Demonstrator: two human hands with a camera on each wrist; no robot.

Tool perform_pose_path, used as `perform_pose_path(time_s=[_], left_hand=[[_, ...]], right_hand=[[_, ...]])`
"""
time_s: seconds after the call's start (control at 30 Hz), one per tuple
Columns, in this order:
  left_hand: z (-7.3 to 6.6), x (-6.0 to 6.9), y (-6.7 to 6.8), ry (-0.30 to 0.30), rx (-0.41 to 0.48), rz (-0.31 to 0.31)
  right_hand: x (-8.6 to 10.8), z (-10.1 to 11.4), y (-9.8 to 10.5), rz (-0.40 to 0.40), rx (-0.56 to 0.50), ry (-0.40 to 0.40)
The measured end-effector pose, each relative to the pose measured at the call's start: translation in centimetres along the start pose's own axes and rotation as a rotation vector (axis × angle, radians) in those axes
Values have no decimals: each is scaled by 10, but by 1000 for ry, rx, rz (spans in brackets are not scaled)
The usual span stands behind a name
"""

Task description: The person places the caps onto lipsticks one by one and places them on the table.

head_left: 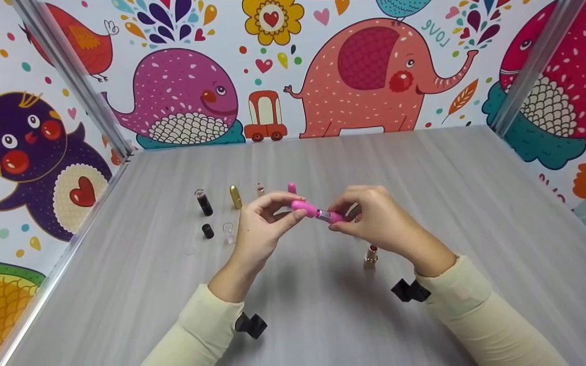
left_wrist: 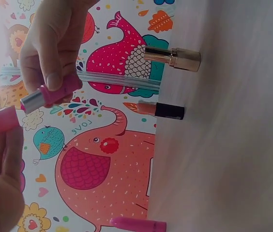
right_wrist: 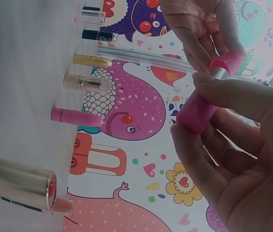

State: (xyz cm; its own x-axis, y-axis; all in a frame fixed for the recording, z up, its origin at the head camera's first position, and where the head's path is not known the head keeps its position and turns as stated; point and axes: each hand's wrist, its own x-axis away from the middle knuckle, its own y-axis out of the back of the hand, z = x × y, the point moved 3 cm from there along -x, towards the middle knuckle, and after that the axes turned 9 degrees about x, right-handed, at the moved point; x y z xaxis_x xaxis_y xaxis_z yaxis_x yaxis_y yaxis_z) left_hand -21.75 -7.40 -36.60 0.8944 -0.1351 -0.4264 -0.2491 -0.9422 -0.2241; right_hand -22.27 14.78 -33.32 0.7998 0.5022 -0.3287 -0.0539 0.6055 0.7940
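Above the table, my left hand (head_left: 258, 231) pinches a rounded pink lipstick cap (head_left: 303, 206) between thumb and fingers. My right hand (head_left: 382, 218) grips the pink base of a lipstick tube (right_wrist: 197, 113), its silver collar (head_left: 324, 215) pointing at the cap. In the left wrist view a narrow gap separates the cap (left_wrist: 3, 121) from the collar, where a bit of pink shows. Below my right hand stands an uncapped gold lipstick (head_left: 370, 258) with a red tip. A black-based lipstick (left_wrist: 169, 111) with a peach tip is hidden behind that hand in the head view.
Beyond my left hand stand a black lipstick (head_left: 204, 203), a gold tube (head_left: 235, 197), a rose-gold lipstick (head_left: 260, 189) and another pink tube (head_left: 291, 188). Nearer are a black cap (head_left: 207, 231) and a clear cap (head_left: 229, 233). Printed panels border the grey table (head_left: 135, 264).
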Motion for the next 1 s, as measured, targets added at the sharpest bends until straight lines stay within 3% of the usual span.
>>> perform_pose_path(time_s=[0.4, 1.0], left_hand=[[3, 2, -4, 18, 4, 4], [12, 5, -7, 41, 26, 18]], right_hand=[[0, 4, -2, 1, -47, 22], [-1, 4, -5, -28, -31, 57]])
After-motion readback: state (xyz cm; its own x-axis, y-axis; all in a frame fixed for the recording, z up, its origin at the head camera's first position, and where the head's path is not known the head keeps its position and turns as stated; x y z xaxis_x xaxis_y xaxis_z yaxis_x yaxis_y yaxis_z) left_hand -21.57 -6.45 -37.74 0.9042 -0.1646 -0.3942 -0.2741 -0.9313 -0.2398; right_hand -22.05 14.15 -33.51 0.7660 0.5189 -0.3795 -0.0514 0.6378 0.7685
